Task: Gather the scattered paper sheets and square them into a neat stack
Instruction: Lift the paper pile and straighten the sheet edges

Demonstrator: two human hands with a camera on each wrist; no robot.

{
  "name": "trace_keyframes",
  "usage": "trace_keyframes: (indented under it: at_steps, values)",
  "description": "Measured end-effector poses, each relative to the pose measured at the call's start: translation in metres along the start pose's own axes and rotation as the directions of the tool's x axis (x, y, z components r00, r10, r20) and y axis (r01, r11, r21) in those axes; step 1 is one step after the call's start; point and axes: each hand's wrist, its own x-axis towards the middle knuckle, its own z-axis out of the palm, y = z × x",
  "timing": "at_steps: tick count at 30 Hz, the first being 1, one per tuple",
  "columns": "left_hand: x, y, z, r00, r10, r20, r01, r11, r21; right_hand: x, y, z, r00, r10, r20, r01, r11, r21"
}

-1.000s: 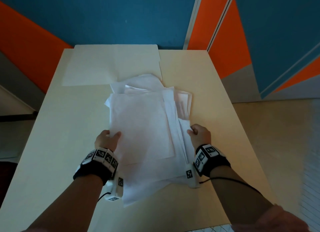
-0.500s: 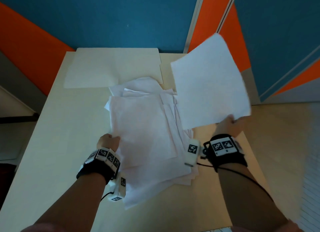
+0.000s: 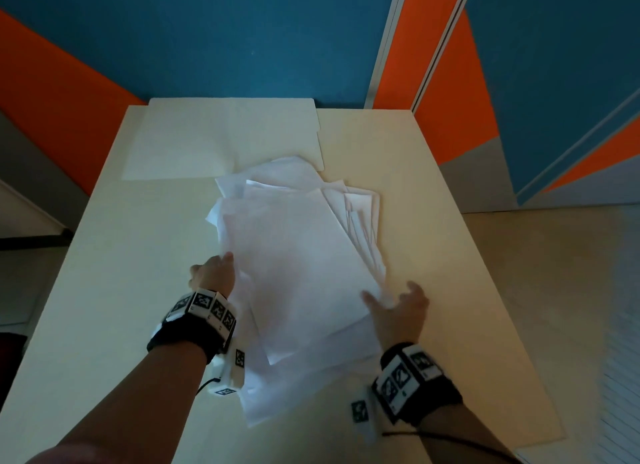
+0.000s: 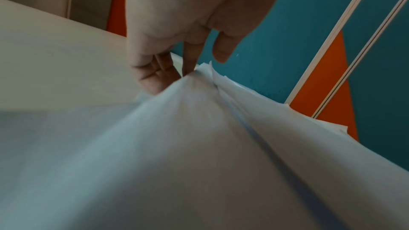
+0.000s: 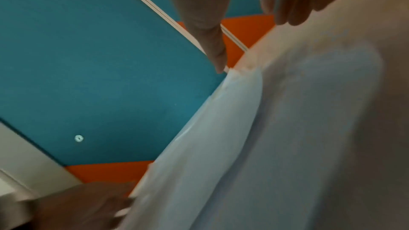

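A loose, fanned-out pile of white paper sheets [image 3: 298,266] lies mid-table, its edges uneven at the far and right sides. My left hand [image 3: 214,273] holds the pile's left edge, thumb on top. In the left wrist view its curled fingers [image 4: 155,80] dig in at the edge of the sheets [image 4: 199,146]. My right hand [image 3: 398,301] is over the pile's near right corner with fingers spread, holding nothing. The right wrist view shows its thumb [image 5: 214,50] pointing down at the rim of the sheets [image 5: 243,146].
A cream folder [image 3: 221,138] lies flat at the far left of the table [image 3: 433,204], partly under the pile's far corner. Bare tabletop flanks the pile on both sides. The table's right edge drops to the floor [image 3: 554,290]; a blue and orange wall stands behind.
My right hand lifted one sheet off the right side, laid it on top of the pile and let go. The left hand kept its hold at the left edge.
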Motion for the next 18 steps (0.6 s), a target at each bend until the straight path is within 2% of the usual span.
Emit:
trace_keyframes:
  at_steps: [1,2,4,6,8,10,12,16,18]
  values:
    - [0.001,0.002,-0.001,1.0,-0.003,0.018,0.003,1.0,0.028,0.014,-0.004,-0.005,0.997,-0.05,-0.064,0.048,0.998,-0.038]
    - [0.0,0.004,-0.003,0.999,-0.029,0.028,0.029,0.999,0.014,0.029,-0.01,-0.008,0.993,-0.088,-0.078,0.082,0.994,-0.077]
    - [0.003,0.01,-0.006,0.997,-0.067,0.048,0.067,0.998,0.004,0.062,-0.023,-0.003,0.993,-0.109,0.047,0.115,0.977,-0.181]
    - [0.01,0.012,-0.014,0.994,-0.088,0.064,0.09,0.996,-0.024,0.089,-0.036,0.01,0.977,-0.03,0.212,0.091,0.954,-0.285]
    - [0.026,0.011,-0.019,0.995,-0.09,0.044,0.09,0.996,-0.003,0.109,-0.048,0.023,0.954,0.032,0.297,0.095,0.91,-0.403]
    - [0.041,0.011,-0.028,0.994,-0.107,0.006,0.107,0.991,-0.079,0.121,-0.058,0.037,0.944,0.036,0.329,0.126,0.88,-0.458]
    - [0.055,0.015,-0.032,0.996,-0.093,0.005,0.093,0.992,-0.091,0.127,-0.066,0.052,0.946,0.011,0.323,0.131,0.902,-0.412]
    - [0.07,0.029,-0.032,0.988,-0.058,0.146,0.1,0.948,-0.302,0.127,-0.076,0.077,0.938,-0.077,0.338,0.159,0.962,-0.221]
    - [0.082,0.027,-0.032,0.988,-0.056,0.145,0.108,0.917,-0.383,0.132,-0.076,0.078,0.937,-0.077,0.341,0.153,0.968,-0.2]
